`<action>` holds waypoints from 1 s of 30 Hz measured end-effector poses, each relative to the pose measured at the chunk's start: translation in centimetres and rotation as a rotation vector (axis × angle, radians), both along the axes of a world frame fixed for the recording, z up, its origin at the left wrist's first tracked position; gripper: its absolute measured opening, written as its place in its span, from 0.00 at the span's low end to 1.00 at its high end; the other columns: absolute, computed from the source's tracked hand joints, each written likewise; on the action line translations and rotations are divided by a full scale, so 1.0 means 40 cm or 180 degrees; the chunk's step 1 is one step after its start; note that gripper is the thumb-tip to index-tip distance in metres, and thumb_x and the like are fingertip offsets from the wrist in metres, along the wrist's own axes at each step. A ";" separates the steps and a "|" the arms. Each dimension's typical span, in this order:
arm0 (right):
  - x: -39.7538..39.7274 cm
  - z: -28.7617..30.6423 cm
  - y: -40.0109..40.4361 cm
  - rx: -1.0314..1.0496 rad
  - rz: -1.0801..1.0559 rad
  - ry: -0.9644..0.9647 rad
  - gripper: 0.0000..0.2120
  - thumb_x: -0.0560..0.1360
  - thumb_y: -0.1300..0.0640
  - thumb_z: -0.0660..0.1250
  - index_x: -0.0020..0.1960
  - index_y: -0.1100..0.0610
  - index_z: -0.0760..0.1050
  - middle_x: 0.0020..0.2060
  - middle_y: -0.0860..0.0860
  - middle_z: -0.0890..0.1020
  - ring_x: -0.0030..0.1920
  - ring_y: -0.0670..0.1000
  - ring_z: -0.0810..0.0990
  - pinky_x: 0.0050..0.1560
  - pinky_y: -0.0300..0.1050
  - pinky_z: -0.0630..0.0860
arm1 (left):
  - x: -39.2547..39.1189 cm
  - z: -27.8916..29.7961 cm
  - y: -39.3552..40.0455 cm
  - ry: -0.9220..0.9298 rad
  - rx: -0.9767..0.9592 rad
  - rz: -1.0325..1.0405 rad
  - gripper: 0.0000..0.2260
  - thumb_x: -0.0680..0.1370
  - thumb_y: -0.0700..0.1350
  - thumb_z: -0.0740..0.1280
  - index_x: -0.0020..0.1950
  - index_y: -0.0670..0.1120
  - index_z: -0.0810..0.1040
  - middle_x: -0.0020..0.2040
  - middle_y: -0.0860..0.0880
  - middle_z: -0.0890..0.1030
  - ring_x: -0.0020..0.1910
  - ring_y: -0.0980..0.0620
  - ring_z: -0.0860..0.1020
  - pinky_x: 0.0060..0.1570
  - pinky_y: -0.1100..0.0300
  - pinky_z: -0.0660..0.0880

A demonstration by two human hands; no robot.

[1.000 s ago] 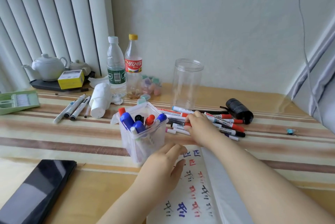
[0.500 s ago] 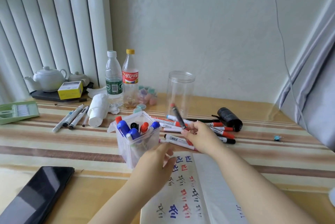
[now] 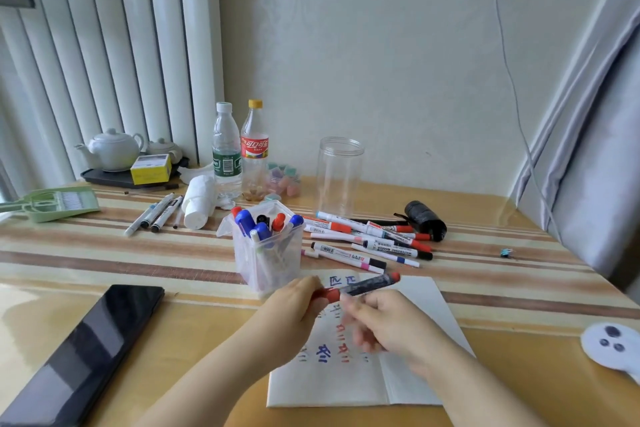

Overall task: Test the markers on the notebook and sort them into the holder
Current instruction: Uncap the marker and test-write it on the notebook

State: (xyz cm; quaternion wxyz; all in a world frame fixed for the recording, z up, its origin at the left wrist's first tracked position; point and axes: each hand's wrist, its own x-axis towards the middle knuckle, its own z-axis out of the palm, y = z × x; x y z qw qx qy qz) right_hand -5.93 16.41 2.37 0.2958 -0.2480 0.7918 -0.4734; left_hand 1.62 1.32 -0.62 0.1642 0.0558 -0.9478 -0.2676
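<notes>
1. Person has one red-capped marker (image 3: 360, 286) up off the table, held between both hands just above the notebook (image 3: 415, 305). Its long axis runs roughly left-low to right-high, so near level, slightly tilted.
2. Left hand (image 3: 294, 305) fingers are curled round the marker's left end, the red cap (image 3: 329, 295). So the cap lies right at the left fingertips, pointing away from the right hand.
3. Right hand (image 3: 384, 322) is motion-blurred. Its fingers look curled under the barrel just right of the cap, but how tight the grip is can't be told w/ certainty. The barrel's far red end (image 3: 394, 276) sticks out up and to the right, past the right fingers.
4. The relation that matters imo: the cap is on the left-hand side and the barrel on the right-hand side, both along one axis. Pulling the hands apart along that line prob pops the cap off.
5. Paper is directly below both sets of fingers, w/ red and blue scribbles (image 3: 325, 354) already on it, so the tip only has to swing down.
6. Holder (image 3: 266, 250) sits just beyond the left fingers, closer to the left hand than the right, already packed w/ markers.
7. Untested pile (image 3: 367, 243) lies on the table further out, beyond the right fingers.
</notes>
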 end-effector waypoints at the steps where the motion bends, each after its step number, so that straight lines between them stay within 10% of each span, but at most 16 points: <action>1: 0.006 -0.002 0.008 0.0309 0.0047 0.0639 0.16 0.76 0.45 0.63 0.36 0.54 0.76 0.23 0.47 0.77 0.24 0.40 0.74 0.32 0.34 0.70 | 0.010 -0.005 -0.007 -0.0161 0.0028 0.0079 0.06 0.81 0.48 0.54 0.49 0.49 0.68 0.45 0.52 0.75 0.42 0.52 0.73 0.43 0.62 0.70; 6: 0.010 -0.044 0.002 0.0682 0.0548 0.4554 0.12 0.65 0.41 0.67 0.43 0.46 0.80 0.37 0.41 0.80 0.40 0.42 0.79 0.45 0.36 0.74 | 0.051 -0.002 -0.010 -0.0592 -0.0066 0.0014 0.06 0.81 0.47 0.52 0.52 0.47 0.66 0.50 0.49 0.74 0.47 0.49 0.73 0.50 0.54 0.72; 12: 0.013 -0.108 -0.043 0.0825 0.1049 0.4875 0.15 0.72 0.45 0.52 0.38 0.47 0.75 0.27 0.42 0.76 0.25 0.41 0.75 0.21 0.36 0.59 | 0.069 -0.008 -0.012 -0.0609 -0.0414 -0.0190 0.11 0.81 0.49 0.53 0.52 0.45 0.71 0.49 0.49 0.76 0.48 0.49 0.74 0.49 0.55 0.71; 17: 0.035 -0.085 -0.036 0.0986 0.1171 0.4457 0.18 0.74 0.42 0.51 0.51 0.43 0.79 0.25 0.43 0.77 0.24 0.44 0.75 0.25 0.38 0.55 | 0.091 -0.021 -0.023 -0.0664 -0.0200 -0.0326 0.09 0.81 0.49 0.54 0.51 0.49 0.72 0.49 0.50 0.78 0.47 0.51 0.74 0.46 0.59 0.70; 21: 0.030 -0.038 -0.021 0.1277 0.1263 0.3242 0.26 0.80 0.45 0.53 0.76 0.48 0.52 0.49 0.51 0.80 0.49 0.54 0.79 0.45 0.48 0.73 | 0.088 -0.019 -0.038 -0.0566 -0.0157 0.0032 0.11 0.81 0.50 0.53 0.53 0.46 0.72 0.51 0.50 0.77 0.48 0.51 0.74 0.47 0.58 0.70; 26: -0.021 0.005 0.019 0.1052 0.0746 0.1931 0.25 0.79 0.54 0.54 0.70 0.38 0.47 0.44 0.49 0.80 0.37 0.52 0.78 0.36 0.44 0.72 | 0.092 -0.017 -0.098 -0.0246 -0.0047 0.0359 0.09 0.81 0.48 0.55 0.55 0.46 0.71 0.53 0.50 0.76 0.49 0.53 0.74 0.50 0.61 0.70; 30: -0.033 0.010 -0.003 -0.0051 0.0571 0.0940 0.15 0.80 0.61 0.55 0.59 0.41 0.66 0.45 0.48 0.82 0.34 0.45 0.76 0.31 0.38 0.73 | 0.081 -0.011 -0.096 0.0020 -0.0068 0.0269 0.07 0.79 0.45 0.60 0.55 0.48 0.74 0.53 0.53 0.78 0.49 0.55 0.75 0.50 0.63 0.72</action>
